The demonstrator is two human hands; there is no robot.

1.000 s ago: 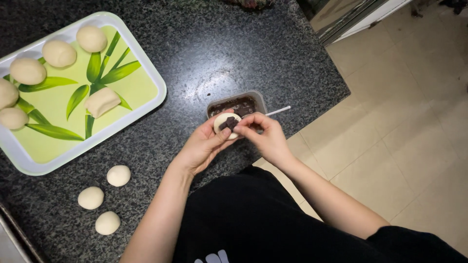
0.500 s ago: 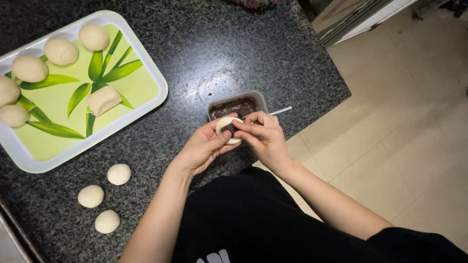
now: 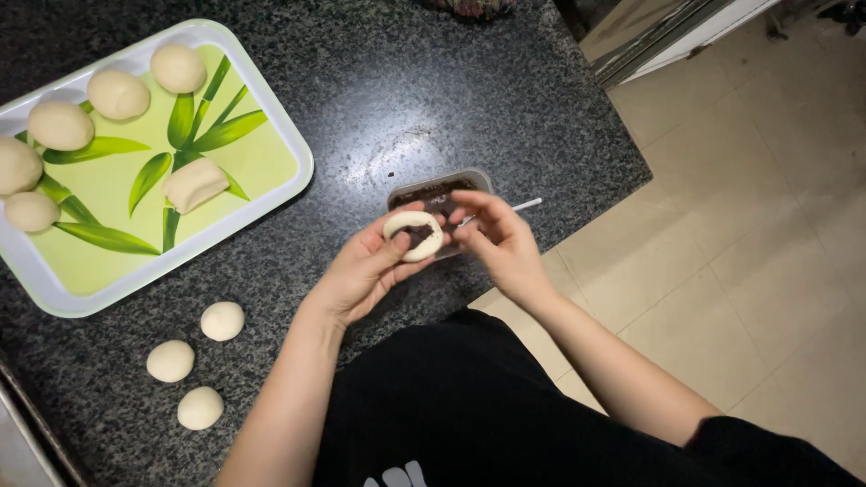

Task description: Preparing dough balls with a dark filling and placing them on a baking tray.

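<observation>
Upper left: green leaf-print tray [image 3: 271,194] with shaped buns. Lower left, on desk [image 3: 379,99]: three small dough balls [image 3: 222,320]. Centre: left hand [image 3: 361,271], grip cupped around dough disc [image 3: 414,234] with dark filling. Right hand [image 3: 501,243], grip pinched narrow on white stick [image 3: 526,205]. Best: filling centred, edges clean.

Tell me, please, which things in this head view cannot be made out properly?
- Tub of dark filling: near side hidden by the dough round and right hand.
- White stick: only its tip shows past the right hand; what its hidden end is cannot be told.
- Leftmost bun and tray corner: cut off by the left edge.
- Left hand: its grip under the dough is hidden.
</observation>
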